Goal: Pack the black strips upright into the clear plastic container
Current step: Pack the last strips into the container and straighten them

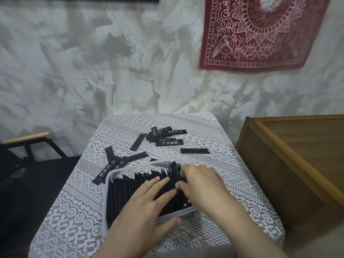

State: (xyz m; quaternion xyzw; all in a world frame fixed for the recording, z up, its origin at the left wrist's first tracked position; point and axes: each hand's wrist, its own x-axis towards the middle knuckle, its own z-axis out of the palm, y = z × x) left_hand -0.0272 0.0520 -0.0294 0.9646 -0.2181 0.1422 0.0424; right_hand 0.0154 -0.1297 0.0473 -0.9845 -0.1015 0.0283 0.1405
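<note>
The right hand [201,185] pinches an upright black strip [176,174] at the 2 o'clock end of the clear container [106,198]. The left hand [145,203] rests with its fingers straight on the packed strips [126,192] inside. Loose strips [165,135] lie on the lace-covered desk [78,202] at 11 and 12 o'clock from the container.

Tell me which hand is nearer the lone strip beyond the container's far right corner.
Right. The right hand grips packed strips in the container, just short of the lone strip; the left hand rests flat on them, farther back.
</note>
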